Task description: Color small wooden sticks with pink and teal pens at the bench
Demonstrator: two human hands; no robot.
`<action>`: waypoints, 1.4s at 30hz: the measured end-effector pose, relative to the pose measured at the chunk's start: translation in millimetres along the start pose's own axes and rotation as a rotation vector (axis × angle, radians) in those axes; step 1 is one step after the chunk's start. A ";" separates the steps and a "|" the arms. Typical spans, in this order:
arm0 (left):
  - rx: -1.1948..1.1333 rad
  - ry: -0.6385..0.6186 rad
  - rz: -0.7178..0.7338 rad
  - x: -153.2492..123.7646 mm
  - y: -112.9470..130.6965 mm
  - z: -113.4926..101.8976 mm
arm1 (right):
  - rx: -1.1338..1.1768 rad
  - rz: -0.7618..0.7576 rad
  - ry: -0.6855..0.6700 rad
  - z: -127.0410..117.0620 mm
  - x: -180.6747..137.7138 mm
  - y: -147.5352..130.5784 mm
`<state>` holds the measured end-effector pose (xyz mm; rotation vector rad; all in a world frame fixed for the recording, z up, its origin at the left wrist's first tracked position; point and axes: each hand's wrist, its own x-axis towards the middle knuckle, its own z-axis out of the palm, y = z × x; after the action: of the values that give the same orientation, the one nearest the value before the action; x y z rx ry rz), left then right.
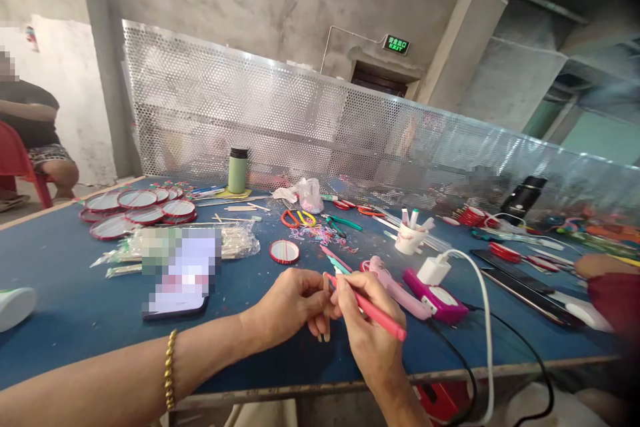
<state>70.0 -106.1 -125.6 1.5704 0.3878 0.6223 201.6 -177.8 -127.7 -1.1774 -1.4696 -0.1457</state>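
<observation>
My right hand (367, 320) is closed around a pink pen-like tool (377, 315), its tip pointing up-left toward my other hand. My left hand (293, 307), with a gold bead bracelet (171, 370) on the wrist, pinches something small and thin at the fingertips; I cannot make out what it is. Both hands meet just above the near edge of the blue table (75, 307). A small round red-rimmed mirror (284, 251) lies just beyond them.
Red-rimmed discs (135, 207) are piled far left beside a bag of sticks (235, 243). A phone (180, 280), green bottle (238, 170), scissors (297, 218), white cup (410, 237), pink power bank with charger (435, 297) and cables (487, 340) lie about. A seated person (35, 140) is at left; another person's arm (600, 267) at right.
</observation>
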 end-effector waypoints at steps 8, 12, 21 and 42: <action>0.000 -0.015 0.008 0.2 1.8 -1.2 | 0.004 -0.006 -0.008 -0.8 1.3 -3.6; 0.000 -0.012 0.007 -0.4 1.8 -0.9 | 0.008 0.011 0.001 -0.1 2.0 -4.0; 0.006 -0.003 -0.005 -1.3 2.3 -0.5 | 0.008 0.020 0.007 0.2 1.2 -1.5; 0.033 0.006 -0.004 -1.0 3.9 -0.8 | 0.031 0.051 -0.004 0.7 1.7 0.4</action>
<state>68.3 -106.4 -121.8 1.5992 0.4078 0.6201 201.8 -176.2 -126.7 -1.1898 -1.4393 -0.0848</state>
